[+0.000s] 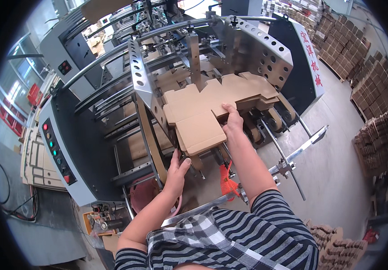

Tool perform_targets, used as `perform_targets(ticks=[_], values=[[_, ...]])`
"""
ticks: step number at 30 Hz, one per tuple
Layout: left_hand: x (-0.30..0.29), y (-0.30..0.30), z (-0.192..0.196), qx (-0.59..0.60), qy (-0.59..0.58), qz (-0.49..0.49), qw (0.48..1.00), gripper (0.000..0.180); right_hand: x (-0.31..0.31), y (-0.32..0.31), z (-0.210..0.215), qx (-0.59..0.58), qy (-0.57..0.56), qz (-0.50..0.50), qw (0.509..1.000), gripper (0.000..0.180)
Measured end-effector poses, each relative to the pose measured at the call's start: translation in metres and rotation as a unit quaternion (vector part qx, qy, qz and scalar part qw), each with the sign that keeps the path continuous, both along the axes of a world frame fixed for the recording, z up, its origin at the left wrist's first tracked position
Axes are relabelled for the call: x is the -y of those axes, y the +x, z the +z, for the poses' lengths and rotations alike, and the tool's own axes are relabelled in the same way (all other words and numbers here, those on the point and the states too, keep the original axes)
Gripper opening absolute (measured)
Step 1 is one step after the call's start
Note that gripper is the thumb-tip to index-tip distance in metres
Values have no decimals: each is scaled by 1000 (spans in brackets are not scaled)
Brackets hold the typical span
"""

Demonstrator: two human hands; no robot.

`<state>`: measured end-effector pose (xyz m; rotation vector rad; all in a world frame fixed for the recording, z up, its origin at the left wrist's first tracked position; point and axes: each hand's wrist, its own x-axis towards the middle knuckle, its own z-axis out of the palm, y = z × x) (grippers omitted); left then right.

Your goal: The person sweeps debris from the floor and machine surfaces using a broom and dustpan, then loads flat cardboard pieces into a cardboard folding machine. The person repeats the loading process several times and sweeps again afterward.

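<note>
A stack of flat, die-cut brown cardboard blanks (198, 123) lies in the feeder of a machine, between two upright metal side plates pierced with round holes. My right hand (233, 121) grips the stack at an inner notch, thumb on top and the other fingers hidden beneath. Beside the stack's near left corner is my left hand (177, 171), open, with its thumb apart and its fingers stretched upward. The fingertips are at the cardboard's side edge; whether they touch it I cannot tell.
The left machine housing carries a button panel (55, 150). A metal bar (299, 150) juts out at the right front. Below the feeder are a pinkish tub (146, 195) and an orange-red object (228, 182). Stacked cardboard (376, 144) stands along the right; more blanks (338, 247) lie at lower right.
</note>
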<state>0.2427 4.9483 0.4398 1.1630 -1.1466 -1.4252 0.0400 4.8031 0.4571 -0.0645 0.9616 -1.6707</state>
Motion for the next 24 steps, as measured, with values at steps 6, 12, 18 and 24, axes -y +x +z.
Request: perform_targets(ticks=[6,12,18,24], values=[[10,-31,8,-100,59,3,993,61,8,-14,-1,8,12,7,1000,32],[12,-32,20,-80,13,-6,997,51,-2,-11,21,-14,-29,61,998,36],[7,-47,25,-105,44,5,993,49,14,-25,17,-33,-45,128,990,40],[14,-46,27,-121,7,-7,993,54,40,-27,-23,7,-33,152,988,39]])
